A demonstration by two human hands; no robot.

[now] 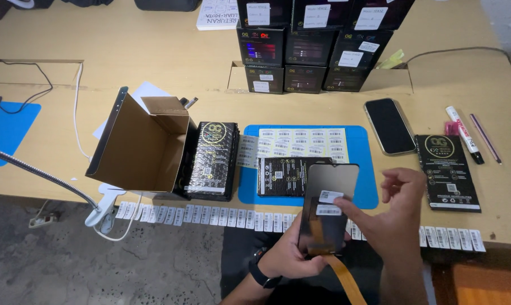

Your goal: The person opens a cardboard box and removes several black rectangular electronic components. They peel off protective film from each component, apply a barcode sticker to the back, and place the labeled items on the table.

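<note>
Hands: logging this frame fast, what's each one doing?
Left hand: closed around the phone screen panel, holding it.
Right hand: fingertip pressing a white sticker on the panel.

The screen panel (pixel 326 209) in the left hand (pixel 292 257) shows a dark, matt back with white paper stickers. Beyond it lies a smooth blue mat (pixel 363 169); leftward, a brown cardboard box (pixel 142 148).
</note>
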